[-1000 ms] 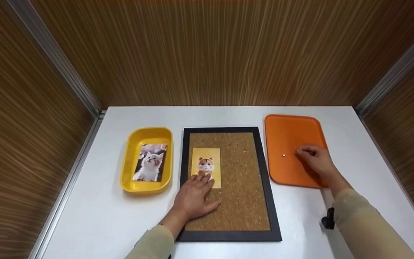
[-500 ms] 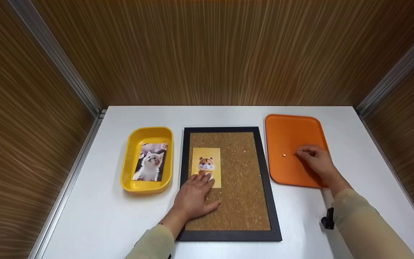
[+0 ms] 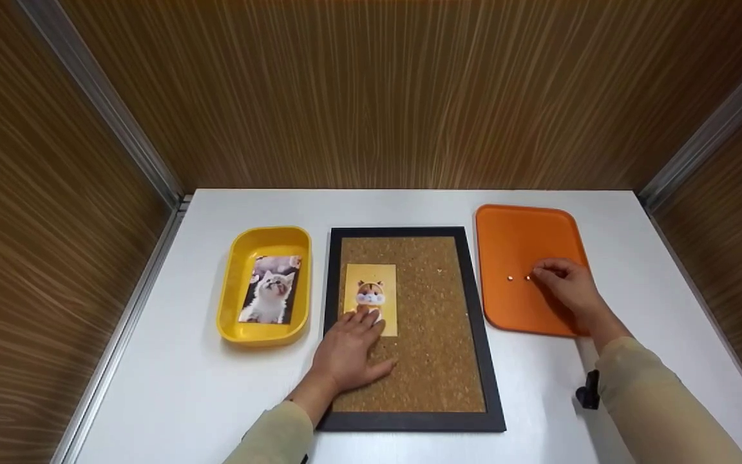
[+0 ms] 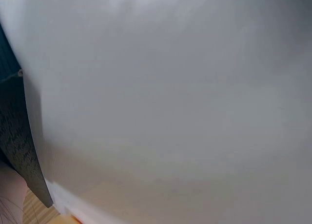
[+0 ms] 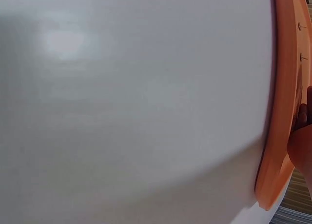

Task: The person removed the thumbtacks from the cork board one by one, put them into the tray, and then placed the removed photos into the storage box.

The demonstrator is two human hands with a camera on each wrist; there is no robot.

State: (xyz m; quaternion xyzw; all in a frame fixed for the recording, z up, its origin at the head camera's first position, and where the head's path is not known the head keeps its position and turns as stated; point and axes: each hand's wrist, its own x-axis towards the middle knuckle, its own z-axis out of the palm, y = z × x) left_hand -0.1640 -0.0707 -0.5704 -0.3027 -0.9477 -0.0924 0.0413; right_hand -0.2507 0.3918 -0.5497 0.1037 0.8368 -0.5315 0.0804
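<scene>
My left hand (image 3: 348,351) lies with fingers spread on the cork board (image 3: 438,361), its fingertips over the lower part of a yellow hamster card (image 3: 387,290). On the orange tray (image 3: 519,238) my right hand (image 3: 564,283) has its thumb and index finger drawn together. Right at those fingertips is a small thumbtack (image 3: 527,278); a second thumbtack (image 3: 509,278) sits just left of it. The right wrist view shows both thumbtacks with thin points, and part of the right hand (image 5: 304,117) beside them. Whether the fingertips grip the nearer thumbtack, I cannot tell.
A yellow tub (image 3: 226,309) left of the board holds a kitten picture (image 3: 271,290). The cork board has a black frame (image 3: 409,423). Small pale specks dot the cork. Wood-patterned panels (image 3: 371,96) stand behind and beside the white table (image 3: 171,380).
The nearer thumbtack, mostly hidden at the right fingertips before, now shows clearly at their left. The right hand has hardly shifted. My left hand stays in place on the card.
</scene>
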